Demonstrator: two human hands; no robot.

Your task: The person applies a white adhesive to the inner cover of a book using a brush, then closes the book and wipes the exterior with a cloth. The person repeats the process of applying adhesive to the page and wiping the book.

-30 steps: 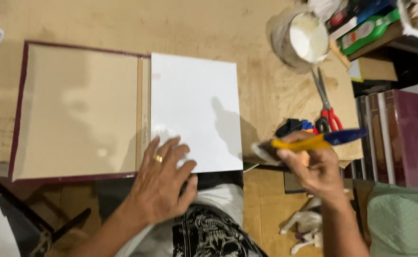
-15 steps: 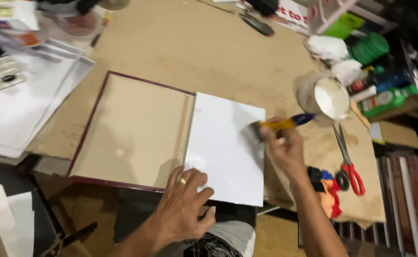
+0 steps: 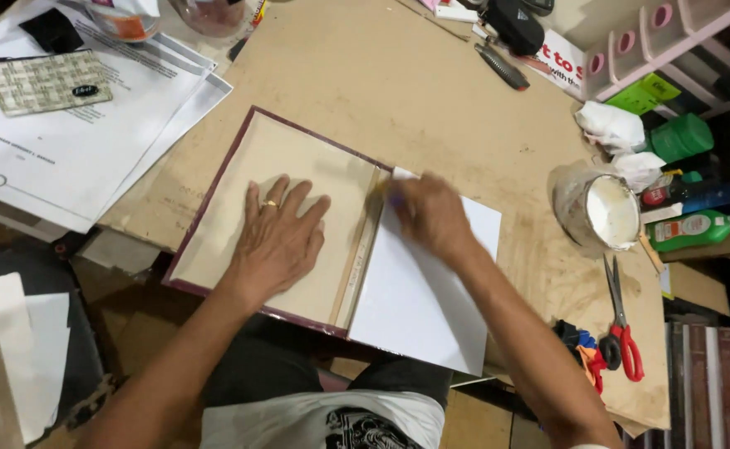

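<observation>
Book cover lies open at frame centre on the counter, maroon edge showing along its top and left sides. Left hand flat on the cover's board, fingers spread, holding nothing. White sheet adjoins the cover's right side, its lower edge near the counter's front edge. Right hand sits at the sheet's upper left corner by the spine strip; blurred, grip cannot be told. Bare counter above the cover, upper centre. Glue pot at right, well apart from the sheet. Scissors lower right, near the counter's edge. Papers overlap the counter at upper left.
</observation>
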